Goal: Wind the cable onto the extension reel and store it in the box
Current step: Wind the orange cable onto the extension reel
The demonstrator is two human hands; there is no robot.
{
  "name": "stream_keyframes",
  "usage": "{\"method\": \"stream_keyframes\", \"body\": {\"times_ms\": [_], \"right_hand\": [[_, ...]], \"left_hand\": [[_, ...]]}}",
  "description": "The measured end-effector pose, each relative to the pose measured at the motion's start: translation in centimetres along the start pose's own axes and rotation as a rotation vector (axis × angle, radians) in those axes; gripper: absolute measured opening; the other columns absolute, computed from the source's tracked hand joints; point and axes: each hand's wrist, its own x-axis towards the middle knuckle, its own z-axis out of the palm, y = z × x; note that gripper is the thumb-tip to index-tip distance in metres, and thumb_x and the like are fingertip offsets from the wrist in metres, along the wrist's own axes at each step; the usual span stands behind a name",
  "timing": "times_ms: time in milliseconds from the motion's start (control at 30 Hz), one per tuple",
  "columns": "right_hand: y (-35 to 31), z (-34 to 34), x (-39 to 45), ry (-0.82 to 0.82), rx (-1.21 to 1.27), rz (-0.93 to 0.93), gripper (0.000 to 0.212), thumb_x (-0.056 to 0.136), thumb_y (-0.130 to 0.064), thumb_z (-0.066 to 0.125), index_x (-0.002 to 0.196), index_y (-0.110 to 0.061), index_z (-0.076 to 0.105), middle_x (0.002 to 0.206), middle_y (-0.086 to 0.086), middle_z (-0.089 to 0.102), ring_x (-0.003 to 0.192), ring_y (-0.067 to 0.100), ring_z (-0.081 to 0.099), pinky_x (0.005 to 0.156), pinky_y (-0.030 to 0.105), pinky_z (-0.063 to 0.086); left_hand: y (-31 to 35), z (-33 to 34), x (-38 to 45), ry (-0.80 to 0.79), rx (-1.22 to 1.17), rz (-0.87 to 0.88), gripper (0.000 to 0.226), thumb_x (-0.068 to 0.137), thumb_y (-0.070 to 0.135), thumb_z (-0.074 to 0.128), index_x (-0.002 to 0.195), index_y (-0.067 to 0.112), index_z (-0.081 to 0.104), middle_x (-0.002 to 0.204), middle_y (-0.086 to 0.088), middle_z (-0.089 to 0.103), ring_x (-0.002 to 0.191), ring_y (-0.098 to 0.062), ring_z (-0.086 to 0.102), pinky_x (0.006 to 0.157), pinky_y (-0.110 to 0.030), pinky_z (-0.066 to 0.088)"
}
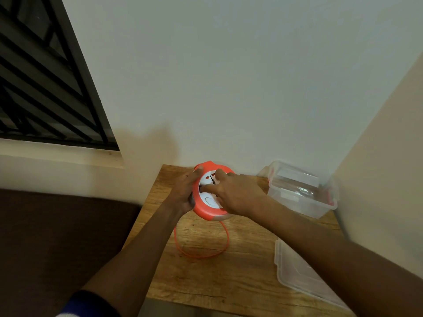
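1. Gripping the orange-and-white extension reel (pixel 207 200) by its rim, the left hand (pixel 183 193) is holding it tilted above the wooden table (pixel 206 282).
2. The right hand (pixel 235 193) is lying across the reel's socket face, fingers curled onto it.
3. The orange cable (pixel 201 255) is looping on the table below.
4. The clear plastic box (pixel 302 193) is standing open just right of the reel, its lid (pixel 295 271) lying nearer.

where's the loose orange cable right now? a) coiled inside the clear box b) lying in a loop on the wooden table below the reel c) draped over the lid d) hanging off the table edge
b: the cable trails from under the reel and lies in a loop on the table, outside the box and clear of the lid.
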Motion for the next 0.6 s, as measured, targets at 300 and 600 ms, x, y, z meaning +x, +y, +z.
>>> {"method": "stream_keyframes", "body": {"times_ms": [300, 600], "right_hand": [[0.4, -0.4, 0.1, -0.065, -0.2, -0.137, 0.074, 0.083, -0.039, 0.07, 0.144, -0.038, 0.028, 0.118, 0.008, 0.061, 0.099, 0.028, 0.061, 0.07, 0.037, 0.053], [-1.0, 1.1, 0.5, 0.186, 0.072, 0.281, 0.065, 0.081, -0.059, 0.054, 0.136, -0.027, 0.044, 0.107, 0.003, 0.07, 0.084, 0.025, 0.067, 0.06, 0.032, 0.048]], "left_hand": [[-0.4, -0.4, -0.5, -0.04, 0.048, -0.02, 0.062, 0.088, 0.039, 0.073, 0.135, 0.0, 0.061, 0.127, -0.028, 0.068, 0.101, -0.041, 0.072, 0.085, -0.053, 0.061], [0.3, 0.6, -0.5, -0.025, 0.032, 0.118, 0.07, 0.082, 0.044, 0.078, 0.135, 0.001, 0.061, 0.131, -0.026, 0.067, 0.117, -0.044, 0.067, 0.096, -0.056, 0.057]]}}
